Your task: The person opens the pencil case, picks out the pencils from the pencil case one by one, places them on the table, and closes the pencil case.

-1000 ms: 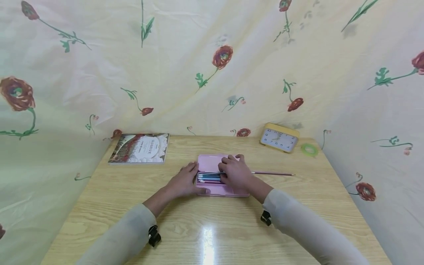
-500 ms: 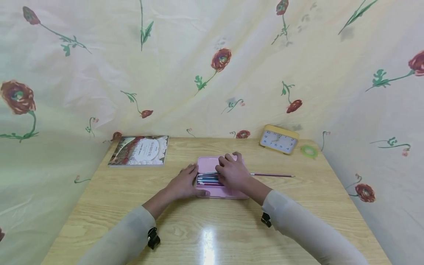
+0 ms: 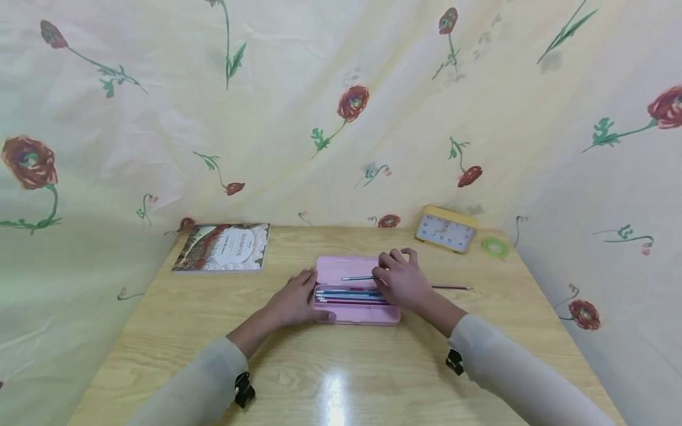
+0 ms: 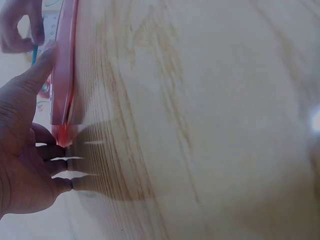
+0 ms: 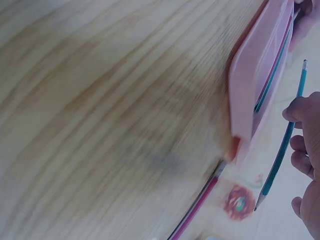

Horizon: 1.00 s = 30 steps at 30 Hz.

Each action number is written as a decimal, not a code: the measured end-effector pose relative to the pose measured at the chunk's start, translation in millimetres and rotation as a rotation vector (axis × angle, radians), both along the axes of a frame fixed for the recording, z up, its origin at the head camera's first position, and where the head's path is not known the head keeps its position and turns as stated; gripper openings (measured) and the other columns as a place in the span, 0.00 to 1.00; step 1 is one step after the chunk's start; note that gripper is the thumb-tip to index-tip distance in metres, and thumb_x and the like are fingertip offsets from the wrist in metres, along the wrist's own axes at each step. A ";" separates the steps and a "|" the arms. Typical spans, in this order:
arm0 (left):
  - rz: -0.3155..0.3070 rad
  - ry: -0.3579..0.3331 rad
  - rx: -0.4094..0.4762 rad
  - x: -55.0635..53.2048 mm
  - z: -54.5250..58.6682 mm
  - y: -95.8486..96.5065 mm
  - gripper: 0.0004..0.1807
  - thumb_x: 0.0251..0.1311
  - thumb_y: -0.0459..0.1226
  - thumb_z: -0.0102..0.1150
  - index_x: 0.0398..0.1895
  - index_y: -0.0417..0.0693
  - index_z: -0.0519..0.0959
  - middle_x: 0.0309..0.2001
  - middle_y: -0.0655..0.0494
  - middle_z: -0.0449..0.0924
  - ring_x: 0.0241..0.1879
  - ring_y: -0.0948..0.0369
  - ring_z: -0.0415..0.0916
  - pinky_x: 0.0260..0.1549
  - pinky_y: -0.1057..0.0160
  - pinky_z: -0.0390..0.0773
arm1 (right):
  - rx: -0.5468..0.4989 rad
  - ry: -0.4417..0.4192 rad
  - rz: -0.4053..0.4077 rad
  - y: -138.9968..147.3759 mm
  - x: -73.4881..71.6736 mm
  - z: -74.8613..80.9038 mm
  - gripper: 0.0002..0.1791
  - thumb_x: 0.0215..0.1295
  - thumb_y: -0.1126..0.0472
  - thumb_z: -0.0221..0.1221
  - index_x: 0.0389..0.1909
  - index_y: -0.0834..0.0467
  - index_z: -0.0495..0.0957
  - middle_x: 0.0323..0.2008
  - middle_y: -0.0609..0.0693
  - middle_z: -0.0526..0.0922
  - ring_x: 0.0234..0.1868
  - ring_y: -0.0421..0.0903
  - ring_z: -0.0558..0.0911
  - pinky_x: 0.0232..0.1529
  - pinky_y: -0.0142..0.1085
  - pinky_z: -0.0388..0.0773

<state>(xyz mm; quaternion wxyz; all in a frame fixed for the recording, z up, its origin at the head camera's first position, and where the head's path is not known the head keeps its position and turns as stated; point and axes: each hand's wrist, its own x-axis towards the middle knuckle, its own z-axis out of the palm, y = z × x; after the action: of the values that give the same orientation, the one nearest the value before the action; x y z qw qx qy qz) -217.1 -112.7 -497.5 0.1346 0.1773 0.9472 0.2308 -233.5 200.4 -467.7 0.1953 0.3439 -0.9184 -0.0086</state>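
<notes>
A pink pencil case (image 3: pixel 362 319) lies with its lid raised back at mid-table, several teal and dark red pencils (image 3: pixel 348 300) lengthwise inside it. My left hand (image 3: pixel 293 302) holds the case's left end, thumb along the front side and fingers round the end. Between thumb and fingers, my right hand (image 3: pixel 402 281) pinches a teal pencil (image 5: pixel 284 147) above the case's right part. In the right wrist view its point faces down and its eraser end up. A dark red pencil (image 3: pixel 452 287) lies on the table to the right of the case, partly behind my right hand.
A booklet (image 3: pixel 226 248) lies at the table's back left. Toward the back right stand a yellow clock (image 3: pixel 446 229) and a roll of green tape (image 3: pixel 495 248). A flowered cloth (image 3: pixel 277 118) hangs behind the table.
My right hand has lifted the teal pencil out of the case and moved right, uncovering more of the pencils inside. My left hand stays at the case's left end.
</notes>
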 end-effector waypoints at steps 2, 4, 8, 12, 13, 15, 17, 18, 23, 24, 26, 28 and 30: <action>-0.001 0.005 -0.009 0.8 0.1 -0.5 0.75 0.54 0.76 0.73 0.91 0.41 0.50 0.91 0.42 0.49 0.89 0.35 0.48 0.82 0.32 0.64 | -0.011 -0.009 -0.013 9.2 0.4 -1.9 0.07 0.67 0.56 0.77 0.39 0.49 0.87 0.42 0.48 0.79 0.47 0.53 0.76 0.63 0.71 0.76; -0.002 0.008 -0.001 1.3 0.3 -0.5 0.74 0.54 0.75 0.73 0.91 0.40 0.50 0.91 0.41 0.49 0.89 0.35 0.48 0.82 0.32 0.64 | -0.014 -0.015 -0.033 18.9 1.1 -3.7 0.07 0.67 0.57 0.77 0.39 0.49 0.87 0.42 0.48 0.79 0.47 0.52 0.76 0.64 0.71 0.76; -0.016 0.004 0.012 1.7 0.0 0.0 0.74 0.55 0.75 0.73 0.90 0.39 0.50 0.91 0.40 0.48 0.88 0.33 0.49 0.82 0.31 0.64 | -0.018 -0.021 -0.074 41.5 2.5 -7.8 0.06 0.68 0.59 0.76 0.41 0.52 0.89 0.41 0.49 0.81 0.46 0.52 0.77 0.64 0.70 0.76; -0.019 0.010 0.018 1.0 -0.1 0.0 0.75 0.55 0.75 0.73 0.90 0.39 0.50 0.91 0.40 0.48 0.88 0.33 0.48 0.81 0.30 0.64 | -0.025 -0.017 -0.110 63.8 5.2 -8.6 0.06 0.68 0.62 0.75 0.42 0.54 0.89 0.41 0.50 0.83 0.45 0.53 0.78 0.63 0.71 0.76; -0.018 0.011 0.019 0.8 -0.1 -0.2 0.75 0.55 0.75 0.73 0.90 0.39 0.50 0.91 0.41 0.48 0.89 0.33 0.48 0.81 0.30 0.64 | -0.026 -0.018 -0.118 68.9 6.2 -8.7 0.06 0.68 0.63 0.75 0.42 0.54 0.88 0.41 0.50 0.83 0.45 0.53 0.78 0.63 0.72 0.76; -0.014 0.009 0.020 0.3 -0.1 -1.0 0.75 0.55 0.75 0.73 0.91 0.39 0.49 0.91 0.41 0.48 0.89 0.34 0.48 0.81 0.30 0.64 | -0.020 -0.018 -0.131 78.7 8.6 -9.5 0.06 0.67 0.64 0.75 0.41 0.53 0.87 0.40 0.50 0.83 0.45 0.53 0.78 0.62 0.72 0.76; -0.010 0.008 0.011 0.2 -0.3 -1.8 0.74 0.55 0.75 0.73 0.91 0.40 0.50 0.91 0.41 0.48 0.89 0.33 0.48 0.81 0.29 0.64 | -0.017 -0.021 -0.138 87.3 11.0 -10.1 0.07 0.66 0.64 0.76 0.41 0.53 0.87 0.39 0.49 0.82 0.44 0.53 0.78 0.60 0.73 0.76; -0.007 0.009 0.008 0.2 -0.5 -2.2 0.74 0.55 0.75 0.73 0.91 0.40 0.50 0.91 0.41 0.48 0.89 0.33 0.48 0.81 0.29 0.64 | -0.015 -0.020 -0.142 91.4 12.3 -11.3 0.08 0.66 0.64 0.76 0.41 0.53 0.87 0.39 0.49 0.82 0.43 0.53 0.78 0.60 0.73 0.76; -0.006 0.004 0.008 1.1 -1.6 -2.3 0.74 0.55 0.75 0.72 0.91 0.40 0.50 0.91 0.41 0.48 0.88 0.31 0.48 0.80 0.28 0.64 | -0.018 -0.003 -0.148 109.5 19.7 -16.7 0.08 0.63 0.64 0.78 0.39 0.53 0.88 0.36 0.48 0.82 0.41 0.52 0.77 0.57 0.73 0.76; -0.009 0.000 0.011 1.2 -1.4 -2.2 0.74 0.55 0.75 0.72 0.91 0.40 0.49 0.91 0.41 0.47 0.88 0.31 0.48 0.80 0.27 0.63 | -0.016 -0.001 -0.152 112.9 20.7 -18.4 0.08 0.63 0.64 0.78 0.40 0.54 0.89 0.36 0.48 0.82 0.41 0.52 0.78 0.57 0.73 0.77; -0.010 -0.005 0.012 1.8 -1.5 -1.5 0.74 0.55 0.75 0.72 0.91 0.40 0.49 0.91 0.41 0.47 0.88 0.31 0.48 0.80 0.27 0.63 | -0.012 -0.006 -0.160 118.8 22.8 -21.5 0.08 0.63 0.64 0.78 0.40 0.54 0.89 0.36 0.48 0.81 0.41 0.52 0.77 0.56 0.73 0.76; -0.010 -0.004 0.007 2.2 -1.0 -1.0 0.74 0.55 0.76 0.72 0.91 0.40 0.49 0.91 0.41 0.47 0.88 0.31 0.48 0.80 0.27 0.63 | -0.007 -0.018 -0.167 122.8 23.6 -23.3 0.08 0.64 0.64 0.77 0.41 0.54 0.89 0.36 0.49 0.81 0.42 0.53 0.77 0.56 0.73 0.76; -0.008 -0.001 0.000 2.3 -0.4 -0.7 0.74 0.55 0.76 0.72 0.91 0.41 0.50 0.91 0.41 0.47 0.88 0.31 0.48 0.80 0.28 0.63 | -0.001 -0.037 -0.176 125.3 23.8 -24.3 0.07 0.66 0.64 0.77 0.42 0.54 0.90 0.37 0.49 0.82 0.43 0.53 0.77 0.58 0.74 0.76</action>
<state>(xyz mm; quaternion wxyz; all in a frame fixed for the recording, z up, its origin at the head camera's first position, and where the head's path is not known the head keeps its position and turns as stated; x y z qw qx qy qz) -214.7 -113.4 -497.9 0.1359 0.1809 0.9465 0.2302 -209.6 325.7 -492.0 0.1772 0.2620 -0.9485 -0.0189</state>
